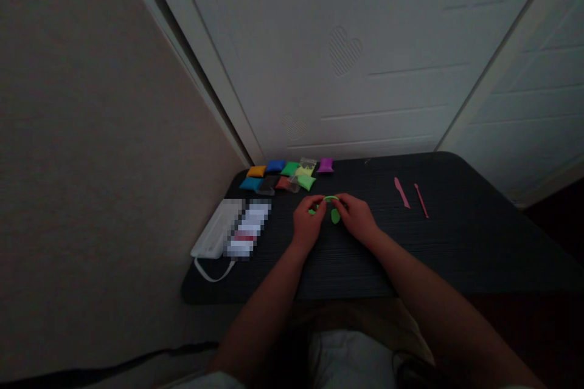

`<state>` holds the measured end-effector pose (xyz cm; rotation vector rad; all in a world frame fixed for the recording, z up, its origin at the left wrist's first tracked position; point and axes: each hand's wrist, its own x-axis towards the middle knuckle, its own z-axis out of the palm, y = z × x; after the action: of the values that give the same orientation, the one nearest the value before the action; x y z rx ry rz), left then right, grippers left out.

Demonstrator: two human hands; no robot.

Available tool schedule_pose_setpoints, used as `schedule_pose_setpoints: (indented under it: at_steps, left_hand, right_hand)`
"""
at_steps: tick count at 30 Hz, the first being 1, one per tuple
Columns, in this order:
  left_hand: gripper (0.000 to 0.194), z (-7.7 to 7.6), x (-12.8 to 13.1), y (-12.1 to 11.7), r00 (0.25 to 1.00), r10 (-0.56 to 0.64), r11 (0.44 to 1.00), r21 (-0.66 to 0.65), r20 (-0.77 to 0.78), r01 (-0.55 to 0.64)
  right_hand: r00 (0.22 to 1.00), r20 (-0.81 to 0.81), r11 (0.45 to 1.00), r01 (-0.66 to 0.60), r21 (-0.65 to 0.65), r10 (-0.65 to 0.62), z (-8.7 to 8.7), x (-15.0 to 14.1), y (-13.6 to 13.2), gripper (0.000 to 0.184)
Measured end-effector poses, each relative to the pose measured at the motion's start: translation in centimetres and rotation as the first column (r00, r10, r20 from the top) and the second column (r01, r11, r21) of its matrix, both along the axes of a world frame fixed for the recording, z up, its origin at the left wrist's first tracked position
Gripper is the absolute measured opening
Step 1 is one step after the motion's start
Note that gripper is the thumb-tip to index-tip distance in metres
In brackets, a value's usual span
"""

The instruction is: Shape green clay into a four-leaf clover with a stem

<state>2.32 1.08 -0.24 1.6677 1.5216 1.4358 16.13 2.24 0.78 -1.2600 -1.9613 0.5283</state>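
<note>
Arching between both hands (309, 222) (359, 219) is a green strip (331, 197).

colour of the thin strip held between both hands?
Bright green: the strip shows best in the head view, the only one here.

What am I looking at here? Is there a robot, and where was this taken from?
No robot: these are a person's bare hands, seen from a camera on their head, looking forward and down. The left hand and right hand hold a thin green strip between their fingertips. On the dark table, a flat green piece lies near them. Farther back are colored packets; to the right, two pink tools; to the left, a white case and a pixelated, blurred-out item.
</note>
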Motion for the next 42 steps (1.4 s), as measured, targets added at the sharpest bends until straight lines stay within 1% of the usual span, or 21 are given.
schedule_pose_setpoints:
  at_steps: [6, 12, 17, 23, 25, 28, 30, 32, 34, 39, 42]
  left_hand:
    - [0.021, 0.03, -0.05, 0.00, 1.000, 0.018, 1.000, -0.001, -0.005, -0.018]
    - [0.023, -0.22, -0.19, 0.19, 0.998, 0.020, 0.999, -0.030, 0.054, -0.018]
    - [0.024, -0.34, -0.37, 0.41, 0.993, 0.008, 0.997, -0.080, 0.116, 0.001]
    - [0.025, -0.12, -0.37, 0.48, 0.978, 0.009, 0.994, -0.111, 0.210, 0.015]
    - [0.027, 0.09, -0.34, 0.37, 0.971, -0.022, 0.993, -0.107, 0.239, 0.048]
    - [0.028, 0.35, -0.31, 0.22, 0.960, -0.063, 0.991, -0.095, 0.273, 0.092]
    - [0.027, 0.40, -0.31, 0.22, 0.956, -0.072, 0.990, -0.095, 0.283, 0.102]
    - [0.026, 0.34, -0.31, 0.29, 0.957, -0.065, 0.991, -0.096, 0.284, 0.095]
    - [0.025, 0.25, -0.32, 0.41, 0.960, -0.052, 0.991, -0.104, 0.276, 0.083]
    - [0.025, 0.25, -0.38, 0.52, 0.970, -0.023, 0.989, -0.135, 0.242, 0.057]
    - [0.025, 0.21, -0.41, 0.52, 0.970, -0.012, 0.990, -0.132, 0.244, 0.045]
  right_hand:
    - [0.998, -0.061, 1.000, -0.006, -0.005, 0.006, -0.36, -0.02, 0.15, 0.025]
    - [0.999, -0.053, 1.000, 0.014, -0.018, -0.015, -0.29, -0.05, 0.21, 0.023]
    - [0.994, -0.107, 0.997, -0.019, -0.068, 0.011, -0.04, -0.10, 0.19, 0.026]
    - [0.996, -0.090, 0.998, -0.007, -0.055, 0.002, 0.20, 0.04, 0.14, 0.028]
    - [0.994, -0.108, 0.996, -0.007, -0.084, -0.003, 0.20, 0.13, 0.19, 0.029]
    - [0.985, -0.172, 0.985, -0.017, -0.171, -0.013, 0.13, 0.33, 0.34, 0.031]
    - [0.979, -0.205, 0.976, -0.029, -0.214, -0.016, 0.09, 0.44, 0.42, 0.032]
    - [0.976, -0.217, 0.974, -0.029, -0.226, -0.022, 0.10, 0.48, 0.43, 0.033]
    - [0.976, -0.215, 0.977, -0.020, -0.212, -0.026, 0.17, 0.42, 0.35, 0.032]
    - [0.986, -0.165, 0.993, 0.005, -0.115, -0.025, 0.37, 0.16, 0.07, 0.029]
    - [0.991, -0.135, 0.997, 0.009, -0.083, -0.020, 0.36, 0.12, 0.03, 0.028]
